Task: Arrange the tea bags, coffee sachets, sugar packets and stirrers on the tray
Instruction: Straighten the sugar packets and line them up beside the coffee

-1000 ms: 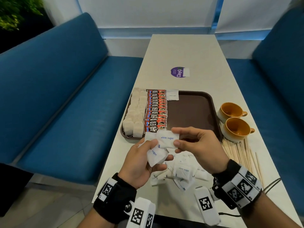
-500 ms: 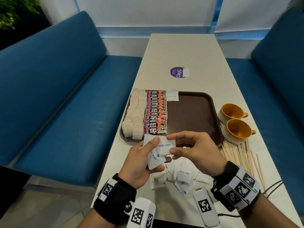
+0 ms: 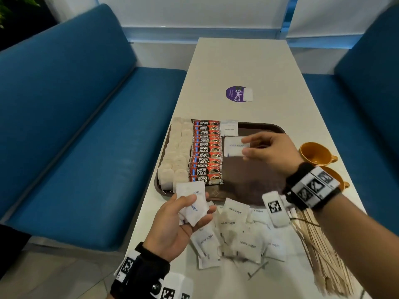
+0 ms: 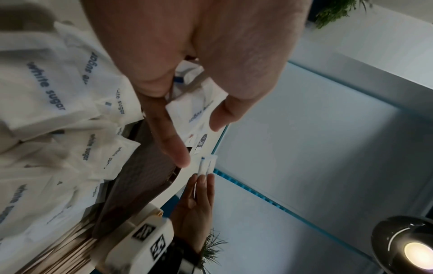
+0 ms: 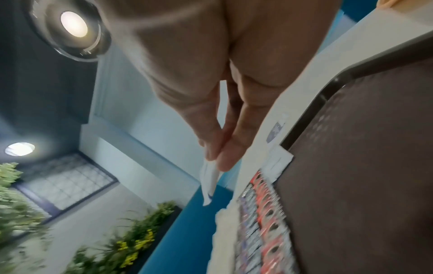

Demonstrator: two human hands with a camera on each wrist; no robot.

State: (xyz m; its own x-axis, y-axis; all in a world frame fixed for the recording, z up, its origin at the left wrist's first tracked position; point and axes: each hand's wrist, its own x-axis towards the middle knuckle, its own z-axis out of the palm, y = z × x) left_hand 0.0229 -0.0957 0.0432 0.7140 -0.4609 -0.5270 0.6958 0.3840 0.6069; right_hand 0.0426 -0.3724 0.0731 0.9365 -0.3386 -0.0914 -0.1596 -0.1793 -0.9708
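Matt white paper sugar packets (image 3: 234,228); glossy foil-like coffee sachets (image 3: 206,155); wooden stirrers (image 3: 319,249); tray (image 3: 248,175) perhaps textured plastic.

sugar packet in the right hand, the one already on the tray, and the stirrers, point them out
held sugar packet (image 3: 233,146), head view, printed face
placed sugar packet (image 3: 228,127), head view, centre
stirrers (image 3: 319,251), head view, middle of the bundle

Head view high, looking down the table (image 3: 248,67); wrist views close, tilted upward (sharing the tray (image 3: 254,175))

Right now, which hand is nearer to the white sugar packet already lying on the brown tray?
Right. The right hand hovers just beside that white sugar packet; the left hand is before the brown tray.
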